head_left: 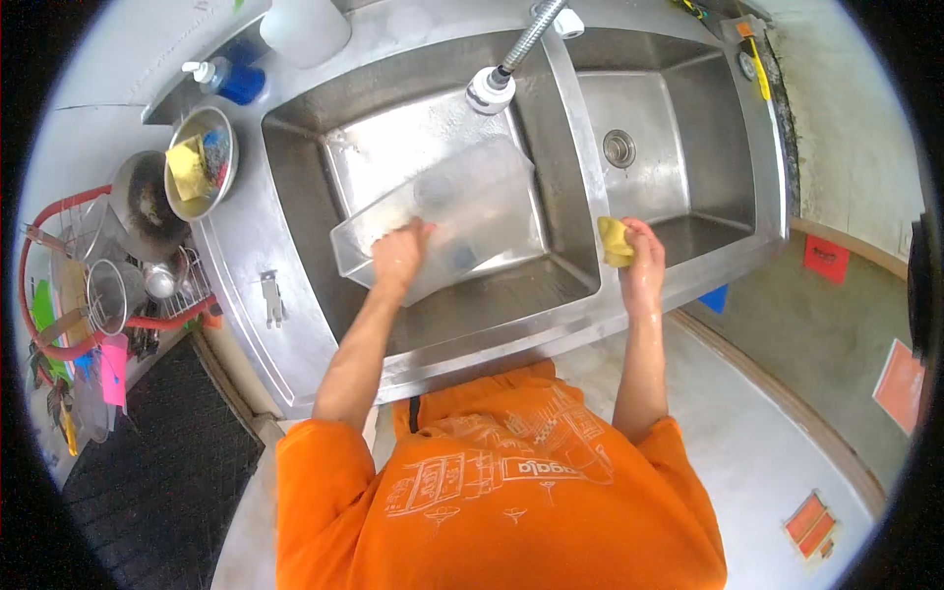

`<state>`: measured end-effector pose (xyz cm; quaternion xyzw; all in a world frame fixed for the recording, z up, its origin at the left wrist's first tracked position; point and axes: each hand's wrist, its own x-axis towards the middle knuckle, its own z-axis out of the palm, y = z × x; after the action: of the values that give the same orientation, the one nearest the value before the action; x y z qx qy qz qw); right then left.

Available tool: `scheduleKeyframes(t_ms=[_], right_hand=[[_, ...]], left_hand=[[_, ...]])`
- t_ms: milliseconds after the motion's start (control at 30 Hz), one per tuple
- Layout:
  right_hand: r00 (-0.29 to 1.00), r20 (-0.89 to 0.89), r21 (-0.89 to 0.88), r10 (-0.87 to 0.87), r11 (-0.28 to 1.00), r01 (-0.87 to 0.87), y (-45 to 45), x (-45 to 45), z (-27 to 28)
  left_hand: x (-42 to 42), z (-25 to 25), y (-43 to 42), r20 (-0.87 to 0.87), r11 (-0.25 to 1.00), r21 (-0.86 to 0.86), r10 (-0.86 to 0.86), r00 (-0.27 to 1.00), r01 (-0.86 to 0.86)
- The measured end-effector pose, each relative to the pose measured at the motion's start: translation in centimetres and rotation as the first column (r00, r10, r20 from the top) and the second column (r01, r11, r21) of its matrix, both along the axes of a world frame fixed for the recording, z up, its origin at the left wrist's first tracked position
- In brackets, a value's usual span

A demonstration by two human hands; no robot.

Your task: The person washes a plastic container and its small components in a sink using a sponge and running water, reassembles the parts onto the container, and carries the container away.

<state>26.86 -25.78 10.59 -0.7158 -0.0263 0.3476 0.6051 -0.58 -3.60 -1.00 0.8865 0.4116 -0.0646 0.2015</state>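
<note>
White container (305, 31), top beyond edge.

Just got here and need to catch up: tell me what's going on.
A person stands at a double sink. Their left hand holds a clear tub at a slant in the larger basin. Their right hand holds a yellow sponge near the divider. The tap head hangs over the larger basin.
</note>
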Motion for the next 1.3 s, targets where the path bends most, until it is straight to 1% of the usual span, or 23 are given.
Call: scheduleKeyframes(t_ms=[33, 100, 133, 200, 300, 333, 400, 467, 533, 567, 633, 667, 700, 733, 800, 900, 933, 1000, 1033, 1167, 1233, 1267, 1300], right_hand=[[0.998, -0.034, 0.026, -0.043, 0.999, 0.044, 0.3, -1.0, 0.0], [0.997, -0.008, -0.037, 0.072, 0.997, -0.072, 0.7, -2.4, -2.0], [0.992, -0.006, -0.074, 0.127, 0.989, -0.127, 0.7, -3.2, -3.8], [0.995, -0.023, -0.01, 0.095, 0.995, -0.096, 0.7, -4.4, -10.2], [0.959, -0.204, 0.166, -0.197, 0.958, 0.232, 3.5, -5.2, -14.1], [0.974, -0.133, 0.191, -0.183, 0.96, 0.207, 4.6, -5.3, -14.0], [0.987, 0.011, 0.222, -0.159, 0.963, 0.153, 6.7, -5.5, -13.5], [0.978, 0.207, 0.121, 0.029, 0.991, -0.054, 7.9, -5.8, -15.0], [0.951, 0.197, -0.076, 0.239, 0.971, -0.228, 8.2, -6.6, -10.4], [0.924, 0.173, -0.17, 0.341, 0.934, -0.313, 8.1, -7.4, -8.7], [0.888, 0.307, -0.131, 0.342, 0.939, -0.317, 6.5, -8.6, -8.0], [0.863, 0.369, -0.11, 0.344, 0.939, -0.327, 6.2, -8.6, -8.1], [0.916, 0.337, 0.009, 0.217, 0.972, -0.233, 6.9, -7.8, -7.5], [0.957, 0.233, -0.041, 0.176, 0.984, -0.171, 7.3, -6.3, -6.8], [0.933, 0.337, -0.021, 0.127, 0.992, -0.127, 10.1, -3.5, -8.1], [0.878, 0.288, -0.136, 0.382, 0.924, -0.357, 10.5, -5.2, -7.1], [0.811, 0.414, -0.115, 0.413, 0.908, -0.403, 10.4, -5.6, -6.0], [0.642, 0.627, -0.09, 0.441, 0.86, -0.503, 9.7, -7.7, -2.9], [0.624, 0.677, -0.035, 0.39, 0.864, -0.503, 10.9, -7.5, -2.5], [0.689, 0.567, -0.122, 0.451, 0.874, -0.471, 15.6, -5.7, -3.9], [0.265, 0.698, -0.328, 0.665, 0.626, -0.707, 12.0, -7.0, -5.3], [0.01, 0.711, -0.451, 0.703, 0.467, -0.761, 10.8, -7.2, -6.4], [-0.012, 0.666, -0.505, 0.746, 0.44, -0.743, 10.4, -7.6, -7.9]], left_hand=[[-0.1, 0.2, 1.8, 0.0, 0.998, 0.012, 0.062, 0.998, -0.062], [-0.1, 1.6, 4.5, 0.006, 0.984, 0.044, 0.17, 0.985, -0.17], [-0.1, 2.4, 5.5, 0.004, 0.974, 0.056, 0.22, 0.975, -0.22], [0.8, 4.1, 6.8, 0.059, 0.953, 0.109, 0.278, 0.959, -0.283], [1.3, 4.4, 9.4, 0.236, 0.892, 0.104, 0.407, 0.883, -0.439], [0.9, 4.4, 10.9, 0.302, 0.867, 0.083, 0.448, 0.842, -0.491], [-0.5, 3.0, 13.4, 0.305, 0.848, -0.024, 0.51, 0.804, -0.529], [-1.6, 0.6, 13.6, 0.341, 0.8, -0.159, 0.595, 0.728, -0.579], [-2.6, -2.2, 12.8, 0.393, 0.715, -0.328, 0.698, 0.599, -0.618], [-3.1, -3.3, 12.3, 0.374, 0.636, -0.439, 0.771, 0.515, -0.634], [-3.2, -4.9, 11.1, 0.294, 0.441, -0.645, 0.897, 0.329, -0.625], [-2.8, -4.9, 10.5, 0.31, 0.412, -0.688, 0.911, 0.271, -0.597], [-2.4, -5.0, 9.6, 0.318, 0.383, -0.731, 0.924, 0.214, -0.565], [-2.9, -5.2, 9.0, 0.299, 0.346, -0.766, 0.938, 0.176, -0.541], [-3.7, -6.4, 8.5, 0.244, 0.268, -0.833, 0.963, 0.113, -0.485], [-4.8, -7.9, 6.8, 0.151, 0.173, -0.896, 0.985, 0.085, -0.41], [-4.4, -8.4, 6.2, 0.131, 0.148, -0.914, 0.989, 0.072, -0.378], [-4.7, -10.1, 4.5, 0.021, 0.042, -0.901, 0.998, 0.053, -0.431], [-5.4, -10.9, 3.4, -0.043, -0.014, -0.884, 0.998, 0.053, -0.467], [-7.5, -13.8, 0.8, -0.198, -0.081, -0.814, 0.969, 0.144, -0.575], [-7.9, -12.8, -0.1, -0.328, -0.12, -0.769, 0.917, 0.227, -0.628], [-7.5, -12.3, -0.4, -0.382, -0.144, -0.759, 0.888, 0.255, -0.635], [-6.8, -13.5, -0.2, -0.456, -0.204, -0.78, 0.832, 0.315, -0.591]])
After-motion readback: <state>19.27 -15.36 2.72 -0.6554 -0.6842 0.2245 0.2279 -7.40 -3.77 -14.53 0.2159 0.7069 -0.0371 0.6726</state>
